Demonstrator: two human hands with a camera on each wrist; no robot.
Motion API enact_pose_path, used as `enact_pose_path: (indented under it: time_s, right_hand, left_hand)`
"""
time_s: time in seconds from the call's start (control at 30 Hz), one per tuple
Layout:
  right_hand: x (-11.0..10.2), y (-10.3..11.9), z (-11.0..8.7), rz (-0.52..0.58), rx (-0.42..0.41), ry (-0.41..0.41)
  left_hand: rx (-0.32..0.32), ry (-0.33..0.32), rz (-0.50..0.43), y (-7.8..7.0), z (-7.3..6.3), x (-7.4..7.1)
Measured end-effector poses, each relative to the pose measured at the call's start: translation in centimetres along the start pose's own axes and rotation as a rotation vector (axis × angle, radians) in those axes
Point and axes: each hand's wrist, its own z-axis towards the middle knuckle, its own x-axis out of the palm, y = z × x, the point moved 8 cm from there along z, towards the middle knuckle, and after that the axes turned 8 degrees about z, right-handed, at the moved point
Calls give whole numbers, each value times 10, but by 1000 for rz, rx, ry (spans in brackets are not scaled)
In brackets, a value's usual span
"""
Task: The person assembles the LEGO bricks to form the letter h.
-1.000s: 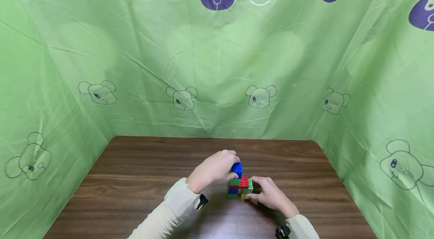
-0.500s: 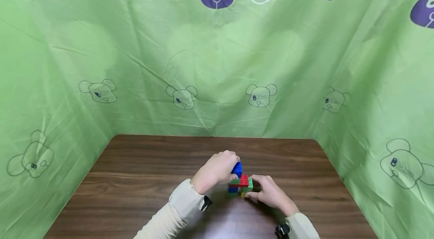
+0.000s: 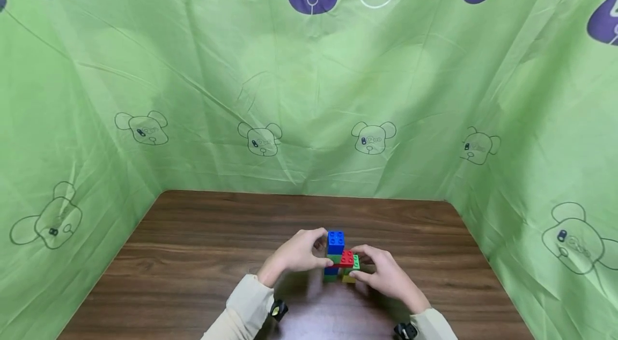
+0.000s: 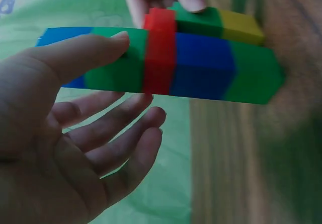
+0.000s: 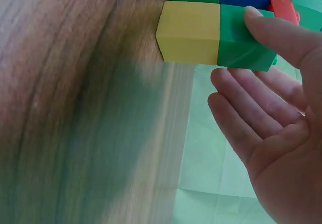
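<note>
A toy building brick structure stands on the table. Its left column has a green brick, a blue brick, a red brick (image 3: 347, 258), a green brick (image 4: 113, 58) and a blue brick (image 3: 335, 242) on top. A yellow brick (image 5: 188, 32) with a green brick (image 5: 241, 27) above it forms the right column, and the red brick bridges across. My left hand (image 3: 300, 252) is loosely around the left column, thumb over the upper green brick, fingers relaxed and partly hidden behind. My right hand (image 3: 384, 274) holds the right column's green brick, thumb in front and index finger behind.
The brown wooden table (image 3: 217, 233) lies under the bricks. Green printed cloth (image 3: 309, 88) hangs along its back and both sides. Each wrist wears a small black device, such as the left one (image 3: 278, 310).
My left hand has come off the top blue brick, moving slightly left with its thumb lower, so the brick's studs now show. My right hand keeps nearly the same place.
</note>
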Motion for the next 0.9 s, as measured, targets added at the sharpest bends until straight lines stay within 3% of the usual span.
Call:
enact_pose_path:
  time_s: [0.1, 0.23, 0.37, 0.47, 0.67, 0.9]
  right_hand:
    - [-1, 1, 0, 3, 16, 1]
    - [-4, 11, 2, 46, -5, -24]
    - [-8, 22, 5, 144, -15, -45]
    - [-7, 26, 6, 190, 9, -63]
    - [8, 17, 5, 190, 132, -98]
    - [29, 6, 0, 109, 189, -86]
  left_hand:
    - [-25, -7, -30, 6, -3, 4]
    - [-60, -40, -142, 10, -9, -2]
    - [-138, -101, -288, 18, -16, -11]
    - [-189, -184, -349, 25, -21, -10]
    - [-291, -358, -346, 39, -32, 6]
    - [-323, -367, -300, 51, -35, 28]
